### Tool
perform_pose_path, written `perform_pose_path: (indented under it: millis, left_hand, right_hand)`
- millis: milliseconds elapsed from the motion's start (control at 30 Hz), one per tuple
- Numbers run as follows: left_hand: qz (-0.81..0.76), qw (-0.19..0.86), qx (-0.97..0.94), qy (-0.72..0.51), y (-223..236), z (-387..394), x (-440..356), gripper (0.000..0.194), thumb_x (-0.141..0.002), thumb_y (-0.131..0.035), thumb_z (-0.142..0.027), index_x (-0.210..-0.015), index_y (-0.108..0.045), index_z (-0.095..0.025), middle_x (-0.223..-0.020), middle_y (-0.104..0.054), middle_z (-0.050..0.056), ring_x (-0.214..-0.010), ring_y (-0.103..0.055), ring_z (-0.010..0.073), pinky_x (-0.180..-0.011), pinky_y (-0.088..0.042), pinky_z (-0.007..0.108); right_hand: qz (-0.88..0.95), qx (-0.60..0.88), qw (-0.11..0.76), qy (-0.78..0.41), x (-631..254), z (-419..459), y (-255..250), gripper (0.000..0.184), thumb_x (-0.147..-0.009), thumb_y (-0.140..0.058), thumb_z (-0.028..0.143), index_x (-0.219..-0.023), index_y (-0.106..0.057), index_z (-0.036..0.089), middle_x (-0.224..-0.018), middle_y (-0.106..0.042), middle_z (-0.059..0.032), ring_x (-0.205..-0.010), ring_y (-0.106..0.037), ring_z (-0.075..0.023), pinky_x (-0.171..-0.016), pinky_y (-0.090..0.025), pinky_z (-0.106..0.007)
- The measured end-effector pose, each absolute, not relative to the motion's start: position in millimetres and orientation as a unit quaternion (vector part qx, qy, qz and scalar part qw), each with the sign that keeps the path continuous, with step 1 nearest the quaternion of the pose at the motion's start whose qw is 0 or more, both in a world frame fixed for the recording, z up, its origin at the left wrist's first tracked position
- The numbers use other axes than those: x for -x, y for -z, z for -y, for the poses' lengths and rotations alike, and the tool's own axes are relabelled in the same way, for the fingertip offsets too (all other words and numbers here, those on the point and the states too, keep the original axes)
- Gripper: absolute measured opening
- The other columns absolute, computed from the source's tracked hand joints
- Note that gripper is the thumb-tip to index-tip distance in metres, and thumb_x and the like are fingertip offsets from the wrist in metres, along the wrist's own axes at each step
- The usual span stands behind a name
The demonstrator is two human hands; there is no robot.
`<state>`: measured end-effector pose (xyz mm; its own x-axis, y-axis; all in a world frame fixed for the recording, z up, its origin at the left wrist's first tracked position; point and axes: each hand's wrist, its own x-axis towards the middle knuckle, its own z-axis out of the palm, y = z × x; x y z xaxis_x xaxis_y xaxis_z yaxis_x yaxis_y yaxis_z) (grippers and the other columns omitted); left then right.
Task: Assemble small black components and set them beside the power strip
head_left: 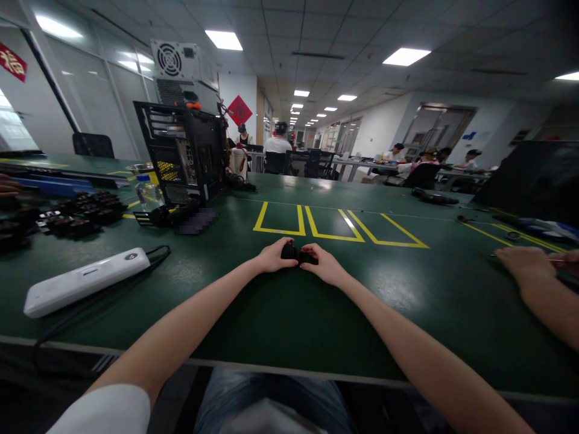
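Close together over the green table (pixel 253 319), my two hands meet in front of the yellow tape outlines. My left hand (pixel 273 257) is closed around a small black part (pixel 288 251) that stands fairly upright. In the fingers of my right hand (pixel 326 264) is another small dark piece (pixel 309 258), lower and flatter. The two pieces are side by side; whether they touch or are joined I cannot make out, and their exact kind is too small to tell.
A white power strip (pixel 85 282) with a black cable lies at left. Behind it are black parts (pixel 81 214), a clear bottle (pixel 148 194) and an open computer case (pixel 185 150). Another person's hand (pixel 525 265) works at the right. Yellow tape (pixel 280 231) marks the table ahead.
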<state>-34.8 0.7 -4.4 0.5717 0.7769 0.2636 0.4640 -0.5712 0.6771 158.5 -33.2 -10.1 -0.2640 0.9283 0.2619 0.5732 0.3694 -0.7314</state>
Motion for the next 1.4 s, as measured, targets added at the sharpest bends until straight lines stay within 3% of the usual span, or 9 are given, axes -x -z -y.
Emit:
perform_pose_path:
  millis: [167,367,567,733,900,1200,1400]
  left_hand:
    - [-0.383,0.248,-0.851,-0.26,1,0,37,0.067,-0.063,-0.06,-0.046,-0.119,-0.033,-0.022,-0.113,-0.05,0.009,-0.101,-0.051,0.0268,-0.083,-0.04,0.04]
    - [-0.334,0.249,-0.888,-0.193,-15,3,27,0.075,-0.062,-0.062,-0.045,-0.122,-0.024,-0.021,-0.11,-0.05,0.012,-0.098,-0.053,0.0271,-0.081,-0.041,0.038]
    - [-0.246,0.261,-0.917,-0.178,-24,21,6,0.071,-0.063,-0.061,-0.045,-0.122,-0.028,-0.028,-0.113,-0.046,0.007,-0.099,-0.05,0.0248,-0.08,-0.04,0.037]
    - [-0.283,0.242,-0.909,-0.186,-20,39,5,0.052,-0.067,-0.057,-0.046,-0.114,-0.04,-0.031,-0.103,-0.047,0.004,-0.087,-0.052,0.0217,-0.072,-0.042,0.034]
    - [-0.316,0.247,-0.893,-0.205,-22,67,21,0.045,-0.069,-0.055,-0.043,-0.11,-0.043,-0.029,-0.098,-0.048,0.003,-0.083,-0.052,0.0191,-0.07,-0.043,0.031]
    - [-0.388,0.235,-0.87,-0.192,-33,131,87,0.032,-0.068,-0.053,-0.026,-0.099,-0.047,-0.026,-0.097,-0.052,-0.001,-0.084,-0.051,0.0154,-0.074,-0.04,0.026]
    - [-0.531,0.197,-0.799,-0.201,-27,152,170,0.031,-0.071,-0.048,-0.029,-0.101,-0.044,-0.022,-0.091,-0.054,0.0,-0.079,-0.052,0.0162,-0.07,-0.04,0.025]
  right_hand:
    - [0.764,0.471,0.352,-0.266,-160,41,0,0.059,-0.058,-0.068,0.021,-0.111,-0.043,0.022,-0.105,-0.052,-0.0063,-0.097,-0.053,-0.0203,-0.089,-0.039,-0.046]
    - [0.753,0.433,0.331,-0.369,-171,49,-18,0.072,-0.057,-0.068,0.024,-0.12,-0.033,0.026,-0.112,-0.048,-0.0077,-0.097,-0.054,-0.022,-0.084,-0.044,-0.046]
    - [0.708,0.42,0.346,-0.449,-182,52,-27,0.065,-0.059,-0.067,0.02,-0.117,-0.036,0.024,-0.113,-0.047,-0.0087,-0.09,-0.058,-0.0195,-0.081,-0.046,-0.043]
    - [0.693,0.433,0.327,-0.475,-182,60,-32,0.064,-0.059,-0.068,0.02,-0.115,-0.037,0.023,-0.109,-0.051,-0.0079,-0.092,-0.057,-0.02,-0.083,-0.045,-0.042]
    - [0.714,0.415,0.286,-0.486,-166,74,-34,0.064,-0.058,-0.069,0.022,-0.114,-0.038,0.023,-0.11,-0.049,-0.007,-0.091,-0.057,-0.0198,-0.081,-0.047,-0.039]
    - [0.746,0.384,0.265,-0.474,-135,88,-27,0.056,-0.067,-0.061,0.033,-0.116,-0.037,0.023,-0.113,-0.046,-0.008,-0.09,-0.057,-0.0167,-0.077,-0.047,-0.034]
    - [0.743,0.444,0.276,-0.419,-149,76,-24,0.041,-0.071,-0.055,0.037,-0.108,-0.047,0.021,-0.109,-0.051,-0.006,-0.088,-0.056,-0.0164,-0.078,-0.045,-0.035]
